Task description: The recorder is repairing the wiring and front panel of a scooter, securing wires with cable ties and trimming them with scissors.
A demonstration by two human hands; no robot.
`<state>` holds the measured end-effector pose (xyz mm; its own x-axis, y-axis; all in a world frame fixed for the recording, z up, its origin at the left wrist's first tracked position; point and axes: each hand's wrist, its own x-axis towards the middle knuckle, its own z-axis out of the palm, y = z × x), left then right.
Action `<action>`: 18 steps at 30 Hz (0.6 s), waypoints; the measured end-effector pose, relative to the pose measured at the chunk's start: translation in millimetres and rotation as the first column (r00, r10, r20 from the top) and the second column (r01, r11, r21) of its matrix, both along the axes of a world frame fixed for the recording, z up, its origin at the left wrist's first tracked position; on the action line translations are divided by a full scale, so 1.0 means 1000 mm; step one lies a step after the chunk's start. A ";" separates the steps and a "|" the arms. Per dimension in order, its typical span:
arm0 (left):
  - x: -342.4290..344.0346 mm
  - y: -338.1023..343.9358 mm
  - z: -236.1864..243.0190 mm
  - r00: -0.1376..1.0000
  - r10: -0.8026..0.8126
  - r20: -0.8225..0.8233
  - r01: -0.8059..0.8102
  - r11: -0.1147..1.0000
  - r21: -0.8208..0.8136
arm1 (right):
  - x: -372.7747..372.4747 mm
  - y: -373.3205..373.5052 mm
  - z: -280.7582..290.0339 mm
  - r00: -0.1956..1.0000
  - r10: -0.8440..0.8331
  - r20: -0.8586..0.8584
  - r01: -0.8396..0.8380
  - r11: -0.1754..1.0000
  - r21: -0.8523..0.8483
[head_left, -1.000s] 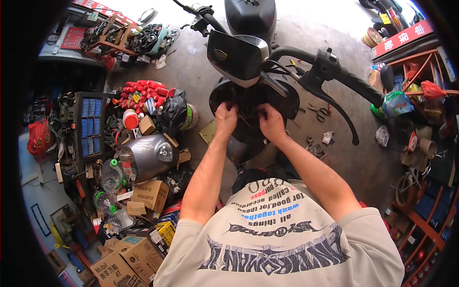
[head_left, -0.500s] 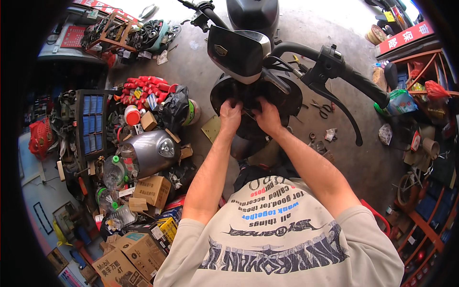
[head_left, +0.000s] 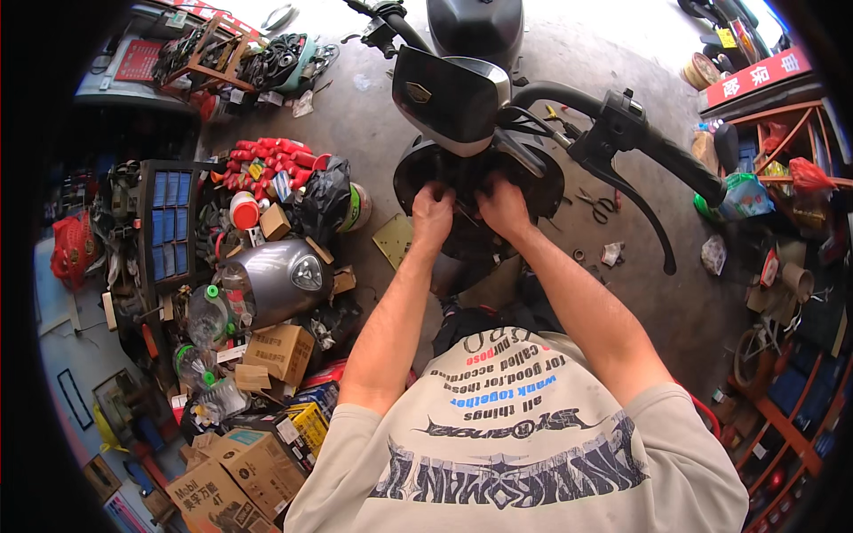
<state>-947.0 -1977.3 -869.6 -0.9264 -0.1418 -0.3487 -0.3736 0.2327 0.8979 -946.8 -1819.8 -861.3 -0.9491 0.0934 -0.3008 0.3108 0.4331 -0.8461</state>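
Both hands reach into the dark hollow at the front of a scooter, below its black and silver handlebar cover. My left hand is at the left of the hollow, its fingers curled closed and pointing inward. My right hand is opposite it, a short gap away, its fingers likewise bent closed. Whatever lies between the fingertips is hidden by the hands and the dark interior. Above my right forearm the black handlebar grip and the brake lever stick out to the right.
Pliers and small parts lie on the floor at right. To the left are a silver headlight shell, red bottles, plastic bottles and cardboard boxes. Orange metal shelving stands at the far right. A scooter seat is ahead.
The view has shifted slightly, so the scooter sits a little further right. Both hands stay inside the hollow in nearly the same pose; the right fingers have shifted only a little.
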 end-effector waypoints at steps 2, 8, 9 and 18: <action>0.000 0.005 0.000 0.999 0.032 -0.028 -0.032 0.999 0.003 | -0.002 0.002 -0.001 0.992 0.097 -0.078 -0.086 0.987 0.138; 0.001 0.006 -0.009 0.996 0.051 -0.069 -0.056 0.996 -0.068 | -0.002 -0.004 0.011 0.986 0.163 -0.024 -0.132 0.871 0.474; 0.001 0.006 -0.008 0.997 0.037 -0.067 -0.042 0.996 -0.081 | -0.003 -0.004 0.010 0.986 0.167 -0.025 -0.135 0.869 0.476; -0.003 0.000 -0.014 0.995 0.084 -0.051 -0.083 0.996 0.034 | -0.030 0.003 0.002 0.982 0.174 0.073 -0.182 0.976 0.120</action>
